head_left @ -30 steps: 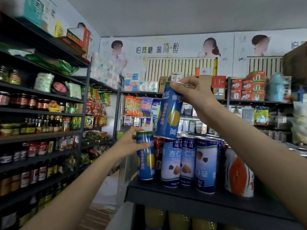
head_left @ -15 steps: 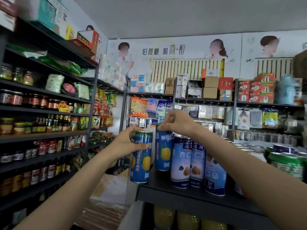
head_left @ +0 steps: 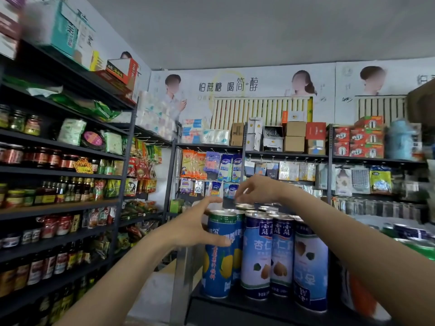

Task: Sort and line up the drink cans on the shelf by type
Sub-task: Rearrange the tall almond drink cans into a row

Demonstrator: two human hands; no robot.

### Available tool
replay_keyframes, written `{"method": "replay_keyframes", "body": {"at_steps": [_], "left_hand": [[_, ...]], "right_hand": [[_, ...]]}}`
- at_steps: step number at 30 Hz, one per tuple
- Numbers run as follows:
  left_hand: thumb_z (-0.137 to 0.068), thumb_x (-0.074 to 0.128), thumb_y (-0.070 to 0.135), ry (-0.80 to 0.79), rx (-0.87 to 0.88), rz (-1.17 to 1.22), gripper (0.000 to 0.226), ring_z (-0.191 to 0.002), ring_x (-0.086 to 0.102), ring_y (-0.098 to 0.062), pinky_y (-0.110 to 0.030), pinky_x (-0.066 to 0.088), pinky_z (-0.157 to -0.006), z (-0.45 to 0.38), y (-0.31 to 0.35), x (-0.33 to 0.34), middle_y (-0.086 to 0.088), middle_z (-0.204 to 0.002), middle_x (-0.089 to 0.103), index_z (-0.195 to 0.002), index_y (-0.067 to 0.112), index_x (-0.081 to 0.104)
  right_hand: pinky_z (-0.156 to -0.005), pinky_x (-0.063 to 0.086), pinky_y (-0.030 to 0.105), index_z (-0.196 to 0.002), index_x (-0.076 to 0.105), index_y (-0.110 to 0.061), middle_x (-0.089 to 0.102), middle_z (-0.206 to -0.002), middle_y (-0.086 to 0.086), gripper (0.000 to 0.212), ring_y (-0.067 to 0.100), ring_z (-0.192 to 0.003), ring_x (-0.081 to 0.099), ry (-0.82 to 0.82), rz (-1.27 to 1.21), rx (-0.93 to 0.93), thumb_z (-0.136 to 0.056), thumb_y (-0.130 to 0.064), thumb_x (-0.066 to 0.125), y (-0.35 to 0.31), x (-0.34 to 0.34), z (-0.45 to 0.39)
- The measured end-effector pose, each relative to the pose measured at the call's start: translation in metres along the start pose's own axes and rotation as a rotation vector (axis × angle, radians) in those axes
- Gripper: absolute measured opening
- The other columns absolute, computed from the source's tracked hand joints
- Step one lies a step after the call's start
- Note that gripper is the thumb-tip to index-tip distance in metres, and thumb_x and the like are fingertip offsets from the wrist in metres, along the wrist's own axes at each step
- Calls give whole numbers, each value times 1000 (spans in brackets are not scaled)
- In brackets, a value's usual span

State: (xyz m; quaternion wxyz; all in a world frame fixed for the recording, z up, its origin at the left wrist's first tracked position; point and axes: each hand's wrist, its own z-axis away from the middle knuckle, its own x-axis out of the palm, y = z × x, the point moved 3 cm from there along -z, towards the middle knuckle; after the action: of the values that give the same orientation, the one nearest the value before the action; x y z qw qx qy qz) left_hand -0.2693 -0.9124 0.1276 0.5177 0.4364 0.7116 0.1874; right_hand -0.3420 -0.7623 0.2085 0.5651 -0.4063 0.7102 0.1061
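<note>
Two blue lemon-print cans stand side by side at the left end of the black shelf point(head_left: 247, 308); the front lemon can point(head_left: 217, 262) partly hides the second lemon can point(head_left: 237, 245). My left hand point(head_left: 197, 229) is spread beside the front can, its thumb touching the can's face and its fingers reaching past the rim. To the right stand three pale blue almond-drink cans point(head_left: 259, 257). My right hand point(head_left: 256, 190) hovers over the silver tops of the rear cans point(head_left: 266, 208), fingers hanging loosely, holding nothing.
A white can with an orange print point(head_left: 360, 300) stands right of the row, behind my right forearm. Green cans point(head_left: 421, 248) lie farther right. Stocked shelves of jars and bottles point(head_left: 58, 191) line the left wall, and an aisle floor point(head_left: 155, 290) lies below.
Both lemon cans have been set down next to each other on the shelf. My left hand has loosened from its can. My right hand let go and moved back over the rear cans.
</note>
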Motion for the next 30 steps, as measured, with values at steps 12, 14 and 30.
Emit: {"method": "replay_keyframes", "body": {"at_steps": [12, 14, 30], "left_hand": [[-71, 78, 28, -131, -3, -57, 89, -126, 38, -7, -30, 36, -106, -6, 3, -6, 15, -139, 37, -140, 38, 23], [-72, 76, 22, -157, -42, -30, 92, -124, 41, -9, -27, 39, -102, 0, 1, -2, 10, -139, 39, -142, 32, 17], [-88, 50, -5, 222, 23, -35, 42, -115, 48, -15, -18, 43, -88, 32, -27, -13, -8, -130, 50, -128, 10, 46]], "right_hand": [[-85, 44, 24, -112, 64, -18, 63, -93, -12, 23, 11, -90, 61, -128, -92, -179, -92, -25, 55, -27, -7, -5], [-83, 45, 23, -106, 65, -19, 63, -97, -10, 25, 10, -88, 61, -126, -123, -187, -90, -35, 54, -36, -2, 14], [-91, 42, 31, -123, 39, -12, 52, -115, 1, 56, 23, -109, 51, -70, 338, -97, -80, -31, 69, -58, 42, 54]]}}
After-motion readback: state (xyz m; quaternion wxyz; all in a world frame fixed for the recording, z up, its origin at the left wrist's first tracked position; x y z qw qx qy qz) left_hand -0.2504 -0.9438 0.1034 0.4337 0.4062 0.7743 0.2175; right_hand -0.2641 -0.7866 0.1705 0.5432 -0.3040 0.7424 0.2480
